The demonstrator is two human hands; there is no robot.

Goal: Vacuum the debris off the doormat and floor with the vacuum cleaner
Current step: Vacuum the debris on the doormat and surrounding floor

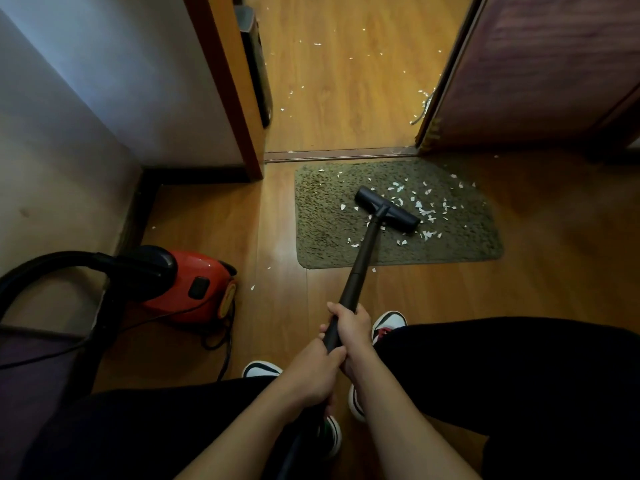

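Note:
A green shaggy doormat [322, 233] lies before the doorway, strewn with white paper scraps [427, 211], mostly on its right half. The black floor nozzle [388, 209] of the vacuum sits on the mat's middle, joined to a black wand [362, 261]. My right hand [353, 327] grips the wand higher up; my left hand [315, 372] grips it just below, nearer my body. The red vacuum cleaner body [194, 285] stands on the wooden floor at the left, with its black hose [52, 261] curving off left. More scraps [420, 93] lie on the floor beyond the threshold.
A door frame [228, 88] and white wall stand at the left, an open dark door [540, 71] at the right. A metal threshold strip [339, 154] crosses the doorway. The black power cord [221, 341] loops beside the vacuum. My shoes [388, 323] and dark trousers fill the bottom.

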